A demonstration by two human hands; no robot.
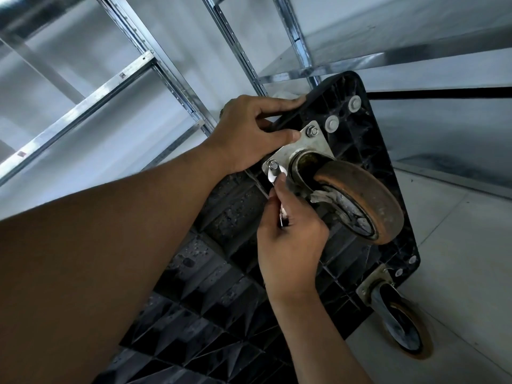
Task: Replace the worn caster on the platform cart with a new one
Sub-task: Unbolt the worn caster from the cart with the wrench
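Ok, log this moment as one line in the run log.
worn caster: bolted on | left hand: grips platform cart edge, thumb on mounting plate | right hand: holds wrench at corner nut

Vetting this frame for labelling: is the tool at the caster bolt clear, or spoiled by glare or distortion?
Head view: the tool glares white at its tip, hiding its shape; the right hand and caster plate are sharp; the shelf rails slant steeply.

The pale tiled floor (457, 273) carries the black platform cart (221, 273), tipped up on one end with its ribbed underside showing, close beside the metal shelving (144, 62).
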